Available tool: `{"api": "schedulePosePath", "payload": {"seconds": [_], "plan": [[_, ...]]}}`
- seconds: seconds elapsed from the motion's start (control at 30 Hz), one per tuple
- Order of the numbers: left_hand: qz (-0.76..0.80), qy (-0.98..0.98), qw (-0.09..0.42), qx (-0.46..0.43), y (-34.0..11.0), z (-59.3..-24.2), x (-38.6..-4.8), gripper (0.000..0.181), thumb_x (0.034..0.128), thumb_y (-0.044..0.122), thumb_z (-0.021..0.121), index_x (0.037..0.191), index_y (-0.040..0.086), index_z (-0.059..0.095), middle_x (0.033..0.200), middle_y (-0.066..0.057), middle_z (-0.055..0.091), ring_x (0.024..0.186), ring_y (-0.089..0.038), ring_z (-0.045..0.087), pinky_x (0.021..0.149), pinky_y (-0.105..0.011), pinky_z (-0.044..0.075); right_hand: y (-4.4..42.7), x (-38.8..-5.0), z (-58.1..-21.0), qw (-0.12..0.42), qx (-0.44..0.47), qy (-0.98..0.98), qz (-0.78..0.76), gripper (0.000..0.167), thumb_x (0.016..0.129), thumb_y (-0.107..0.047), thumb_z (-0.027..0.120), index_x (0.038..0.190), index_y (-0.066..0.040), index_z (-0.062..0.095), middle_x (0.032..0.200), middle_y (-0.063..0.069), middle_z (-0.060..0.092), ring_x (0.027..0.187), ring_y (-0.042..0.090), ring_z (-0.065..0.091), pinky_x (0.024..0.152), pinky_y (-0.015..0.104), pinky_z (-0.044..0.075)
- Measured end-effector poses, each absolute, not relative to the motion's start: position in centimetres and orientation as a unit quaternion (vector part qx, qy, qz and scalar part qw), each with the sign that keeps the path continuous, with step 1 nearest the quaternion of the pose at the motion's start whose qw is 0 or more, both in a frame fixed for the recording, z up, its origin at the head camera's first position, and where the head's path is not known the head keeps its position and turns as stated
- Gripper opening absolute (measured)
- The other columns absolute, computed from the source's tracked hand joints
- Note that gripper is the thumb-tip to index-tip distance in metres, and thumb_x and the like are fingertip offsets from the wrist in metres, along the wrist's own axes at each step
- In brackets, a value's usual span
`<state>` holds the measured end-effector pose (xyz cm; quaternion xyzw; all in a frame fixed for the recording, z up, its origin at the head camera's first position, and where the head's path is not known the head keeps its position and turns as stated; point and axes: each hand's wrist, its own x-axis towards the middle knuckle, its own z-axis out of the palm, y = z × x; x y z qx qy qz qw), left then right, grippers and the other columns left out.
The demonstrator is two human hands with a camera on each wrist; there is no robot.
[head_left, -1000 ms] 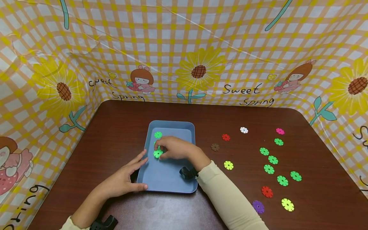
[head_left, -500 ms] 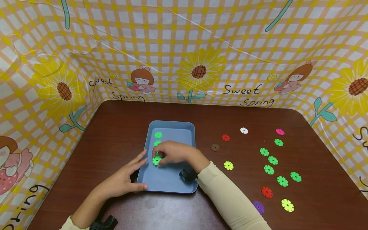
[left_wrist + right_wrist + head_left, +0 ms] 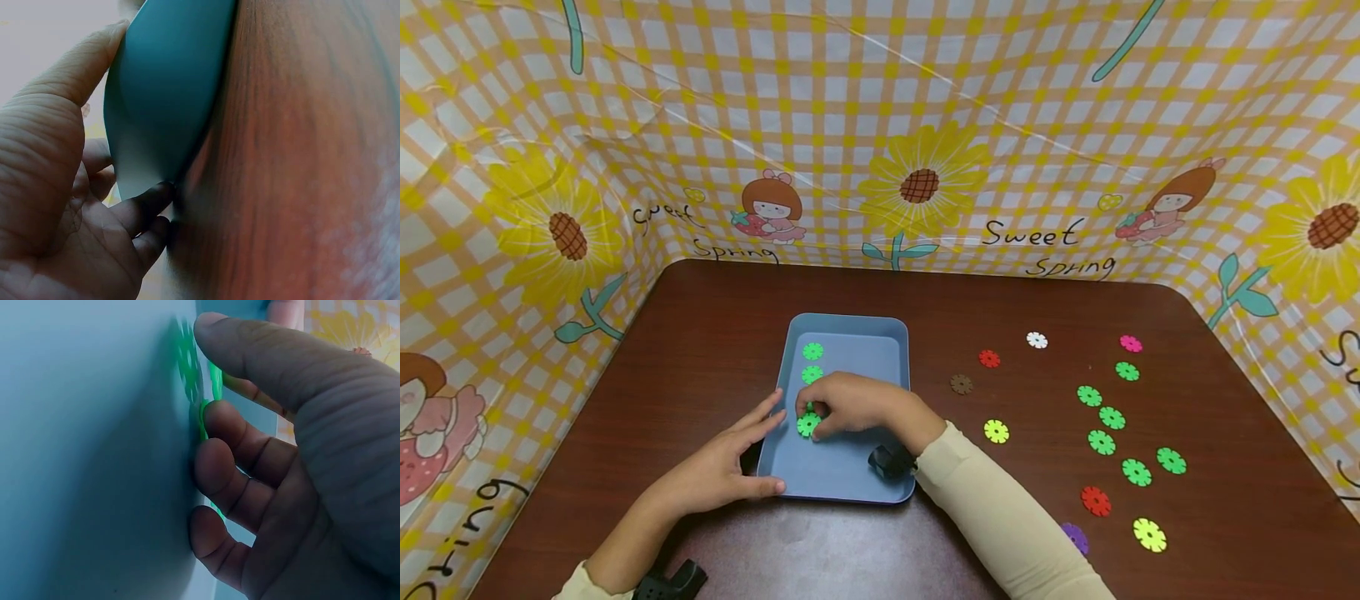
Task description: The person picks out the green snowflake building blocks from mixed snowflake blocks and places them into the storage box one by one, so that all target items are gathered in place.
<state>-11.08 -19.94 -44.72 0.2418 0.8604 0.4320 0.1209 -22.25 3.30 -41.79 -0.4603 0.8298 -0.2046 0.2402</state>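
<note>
A blue-grey tray lies on the dark wooden table. Inside it, my right hand holds a green notched plastic disc between thumb and bent fingers, low over the tray floor. Two more green discs, a far one and a nearer one, form a column beyond it. Another bit of green shows under the index finger, mostly hidden. My left hand rests spread against the tray's near-left corner. In the left wrist view its thumb touches the rim and other fingertips meet the outer wall.
Right of the tray, several loose discs lie scattered: green, red, brown, white, pink, yellow and purple, partly behind the right sleeve. A checked cloth walls the table's back and sides.
My right hand has moved toward me inside the tray, and the green disc at its fingertips has shifted the same way. The second disc in the column is now uncovered. My left hand stays put.
</note>
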Motion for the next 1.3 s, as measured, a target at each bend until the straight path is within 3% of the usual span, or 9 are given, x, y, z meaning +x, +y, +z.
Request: {"api": "schedulePosePath", "payload": {"seconds": [0.93, 1.3], "plan": [[0.436, 0.858, 0.125, 0.242, -19.91, -44.51, -11.14, 0.097, 0.0812, 0.043, 0.081, 0.154, 0.002, 0.033, 0.166, 0.0, 0.01, 0.149, -0.023, 0.014, 0.11, -0.056, 0.028, 3.05, -22.05, -41.76, 0.222, -0.463, 0.84, -0.178, 0.022, 0.087, -0.021, 0.08, 0.104, -0.018, 0.067, 0.078, -0.007, 0.056, 0.071, 0.009, 0.051, 0.065, 0.023, 0.041], [0.435, 0.858, 0.126, 0.241, -19.92, -44.6, -11.1, 0.099, 0.0808, 0.049, 0.08, 0.154, 0.003, 0.032, 0.167, 0.001, 0.009, 0.149, -0.022, 0.014, 0.11, -0.056, 0.028, 3.06, -22.11, -41.89, 0.223, -0.464, 0.838, -0.179, 0.022, 0.087, -0.022, 0.08, 0.104, -0.019, 0.067, 0.078, -0.007, 0.055, 0.071, 0.009, 0.051, 0.066, 0.023, 0.041]]}}
